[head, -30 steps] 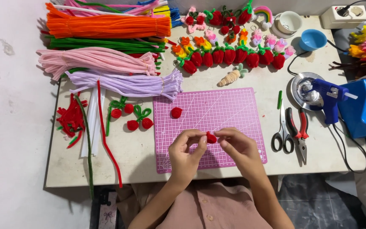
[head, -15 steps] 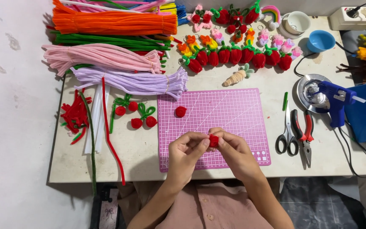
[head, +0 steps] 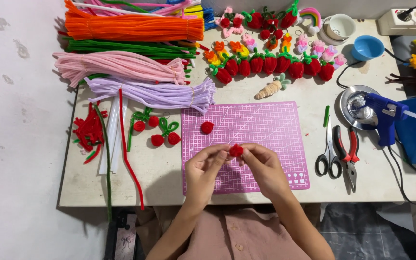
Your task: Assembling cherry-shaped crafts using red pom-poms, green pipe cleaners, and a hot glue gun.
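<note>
Apparently both hands (head: 237, 168) on red ball (head: 236, 150).

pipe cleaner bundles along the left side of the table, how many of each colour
orange bundle: 1
green bundle: 1
pink bundle: 1
lilac bundle: 1
total: 4 bundles

A further mix of colours lies behind the orange one, too jumbled to count. Both hands, the left hand and the right hand, pinch a small red fuzzy ball over the pink cutting mat.
</note>
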